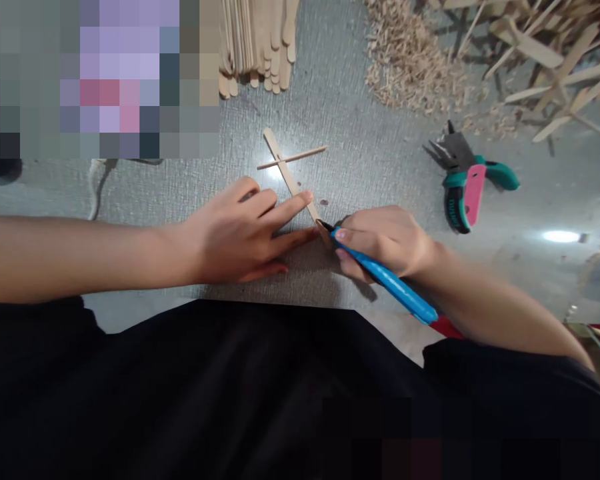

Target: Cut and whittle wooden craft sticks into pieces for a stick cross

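On the bench [370, 153], in front of you and between your hands, lies a flat wooden stick [289, 179], crossed toward its far end by a thinner stick [310, 153]. Your left hand [237, 233] is spread, a fingertip resting on the flat stick; your right hand [387, 240] pinches a blue pen-shaped tool [393, 285], its dark tip at the near end. The wood is probably light, stiff and apt to split along its grain; steady its broad face, clear of the tip.

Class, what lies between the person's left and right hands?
In the head view, one end of a pale flat wooden stick and the dark tip of a blue slim tool.
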`<state>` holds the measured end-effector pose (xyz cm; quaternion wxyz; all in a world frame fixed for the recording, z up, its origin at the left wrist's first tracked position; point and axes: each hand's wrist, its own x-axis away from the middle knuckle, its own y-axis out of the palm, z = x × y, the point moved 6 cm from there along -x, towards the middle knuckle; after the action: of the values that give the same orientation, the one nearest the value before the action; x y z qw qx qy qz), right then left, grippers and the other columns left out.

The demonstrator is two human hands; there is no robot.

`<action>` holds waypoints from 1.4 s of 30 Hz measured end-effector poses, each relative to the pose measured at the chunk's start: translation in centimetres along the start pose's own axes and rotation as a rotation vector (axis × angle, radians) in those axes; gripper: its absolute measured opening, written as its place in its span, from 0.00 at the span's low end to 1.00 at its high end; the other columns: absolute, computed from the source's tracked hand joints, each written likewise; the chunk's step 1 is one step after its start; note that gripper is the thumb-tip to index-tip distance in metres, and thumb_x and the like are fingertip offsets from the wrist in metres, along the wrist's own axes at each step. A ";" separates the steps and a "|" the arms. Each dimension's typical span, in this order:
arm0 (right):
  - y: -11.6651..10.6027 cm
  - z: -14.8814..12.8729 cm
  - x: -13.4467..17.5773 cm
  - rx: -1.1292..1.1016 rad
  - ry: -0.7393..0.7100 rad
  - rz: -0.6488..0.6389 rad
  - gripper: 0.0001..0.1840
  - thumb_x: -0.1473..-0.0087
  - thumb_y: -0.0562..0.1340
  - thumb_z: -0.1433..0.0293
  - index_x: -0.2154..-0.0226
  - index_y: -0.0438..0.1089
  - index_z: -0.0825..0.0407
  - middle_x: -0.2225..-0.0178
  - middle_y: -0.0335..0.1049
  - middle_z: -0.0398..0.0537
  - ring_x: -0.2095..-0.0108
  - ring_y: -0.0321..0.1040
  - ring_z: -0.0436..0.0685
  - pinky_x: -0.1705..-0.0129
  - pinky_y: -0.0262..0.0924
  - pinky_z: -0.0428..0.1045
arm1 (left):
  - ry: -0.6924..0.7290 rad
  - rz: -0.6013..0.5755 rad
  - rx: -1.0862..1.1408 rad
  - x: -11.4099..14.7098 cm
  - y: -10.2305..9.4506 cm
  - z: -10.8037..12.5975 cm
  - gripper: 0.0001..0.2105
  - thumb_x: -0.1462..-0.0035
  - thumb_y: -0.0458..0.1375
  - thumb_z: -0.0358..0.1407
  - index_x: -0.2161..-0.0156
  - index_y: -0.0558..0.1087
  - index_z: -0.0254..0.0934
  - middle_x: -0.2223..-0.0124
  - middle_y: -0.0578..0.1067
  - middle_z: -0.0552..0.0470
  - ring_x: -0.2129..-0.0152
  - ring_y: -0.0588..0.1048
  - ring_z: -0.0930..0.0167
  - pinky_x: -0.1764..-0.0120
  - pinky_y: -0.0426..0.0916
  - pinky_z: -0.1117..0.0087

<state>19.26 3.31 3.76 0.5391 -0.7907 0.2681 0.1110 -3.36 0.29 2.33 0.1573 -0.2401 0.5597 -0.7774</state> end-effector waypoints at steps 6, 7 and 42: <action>0.3 -0.3 -0.5 0.023 0.074 0.026 0.10 0.26 0.63 0.71 0.45 0.65 0.47 0.66 0.73 0.38 0.73 0.69 0.54 0.72 0.62 0.49 | -0.084 -0.038 -0.059 0.0 -0.2 1.2 0.40 0.19 0.58 0.46 0.11 0.51 0.44 0.10 0.48 0.31 0.38 0.77 0.50 0.40 0.72 0.50; 0.3 -0.4 -0.6 0.045 0.079 0.037 0.09 0.26 0.63 0.71 0.46 0.65 0.47 0.66 0.75 0.40 0.72 0.71 0.54 0.72 0.63 0.48 | -0.113 -0.043 -0.047 -0.1 -0.4 1.4 0.39 0.19 0.57 0.45 0.11 0.51 0.42 0.10 0.49 0.30 0.38 0.77 0.50 0.39 0.71 0.51; 1.5 -0.5 -1.0 0.149 0.092 0.029 0.04 0.18 0.59 0.71 0.45 0.68 0.46 0.63 0.78 0.44 0.69 0.71 0.56 0.70 0.67 0.52 | 0.081 -0.110 -0.308 -1.5 -1.4 1.9 0.47 0.23 0.53 0.70 0.13 0.60 0.41 0.26 0.73 0.10 0.57 0.90 0.48 0.68 0.71 0.60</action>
<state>17.57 2.75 3.28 0.5818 -0.7486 0.3117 0.0622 -1.00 -0.02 3.90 0.0531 -0.2603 0.6642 -0.6988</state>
